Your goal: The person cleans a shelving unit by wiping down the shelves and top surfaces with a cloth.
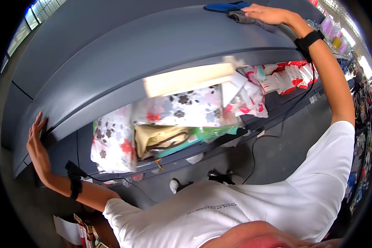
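Observation:
My left hand rests against the left end of a dark grey metal shelf, its fingers stretched out and holding nothing. Up at the far right of that shelf top, my right hand presses on a bunched grey cloth, with the fingers bent over it. Beside the cloth, close to the fingertips, lies a flat blue piece with a dark edge. How firmly the right fingers grip the cloth is partly hidden.
Below the shelf top sit flower-patterned packages, a cream-coloured box, a yellowish bag and red-and-white packets. Black cables hang from both wrist straps. Cartons stand at lower left; stocked shelves line the right.

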### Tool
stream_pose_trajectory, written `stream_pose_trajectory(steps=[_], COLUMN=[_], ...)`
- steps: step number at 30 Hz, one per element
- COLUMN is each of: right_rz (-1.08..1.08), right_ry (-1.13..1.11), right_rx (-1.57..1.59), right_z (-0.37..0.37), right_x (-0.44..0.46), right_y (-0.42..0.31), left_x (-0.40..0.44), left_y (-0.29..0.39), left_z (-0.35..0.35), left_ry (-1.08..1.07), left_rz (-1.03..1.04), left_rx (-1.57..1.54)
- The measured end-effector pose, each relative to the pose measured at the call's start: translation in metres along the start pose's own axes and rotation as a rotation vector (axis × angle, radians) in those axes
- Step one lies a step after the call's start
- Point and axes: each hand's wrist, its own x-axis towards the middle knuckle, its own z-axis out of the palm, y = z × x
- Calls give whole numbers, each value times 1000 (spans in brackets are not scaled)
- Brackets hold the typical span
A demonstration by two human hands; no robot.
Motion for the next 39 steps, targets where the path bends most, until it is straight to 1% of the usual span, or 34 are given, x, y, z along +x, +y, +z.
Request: stream_pose_trajectory(steps=[2,3,5,6,8,10,11,12,14,15,16,18,19,20,21,22,23,24,26,28,29,32,33,35,36,38,39], right_rz=[-203,-220,-204,-213,16,7,1,-6,101,79,76,-73,-6,4,-99,-198,-200,-200,-125,-236,-222,-141,-109,29,16,135,125], right_ry=[-159,-159,-34,-35,-66,-30,2,6,35,165,142,268,80,84,147,218,184,152,250,438,495,488,560,431,431,538,534], right_rx=[135,136,29,31,-106,-141,-179,-177,-171,-311,-320,-359,-161,-160,-141,-125,-49,29,-28,-46,-38,1,17,132,127,-196,-190], right_z=[-16,-11,2,5,12,21,26,28,32,54,62,59,26,28,34,26,19,9,21,37,44,52,60,61,66,80,80], right_x=[-14,-17,-29,-36,-54,-64,-66,-68,-73,-66,-63,-67,-74,-71,-68,-70,-78,-96,-117,-127,-131,-139,-145,-162,-169,-179,-180], right_y=[-2,13,45,56,74,101,113,119,132,163,170,181,134,126,125,105,86,35,-15,-41,-43,1,26,75,101,145,153], left_x=[2,2,4,5,7,7,7,7,8,7,6,7,7,7,9,10,8,8,7,8,8,6,6,6,6,5,2], left_y=[101,143,206,231,274,307,319,326,328,329,329,324,325,326,327,328,329,330,331,331,332,330,328,327,326,323,325], left_z=[26,39,61,70,84,100,107,115,144,152,154,157,157,156,156,156,156,156,156,159,159,164,164,163,164,166,167], left_ry=[-88,-105,-103,-98,-85,-38,-45,-52,61,127,155,175,179,177,179,193,197,200,194,196,182,214,212,202,208,197,179], left_rz=[155,247,338,363,359,410,438,465,466,482,468,482,486,476,472,490,469,449,412,397,363,337,349,346,334,343,292], left_rx=[-162,-92,-49,-41,-4,69,55,35,24,95,85,77,68,74,81,79,81,81,95,90,80,64,46,35,40,21,36])
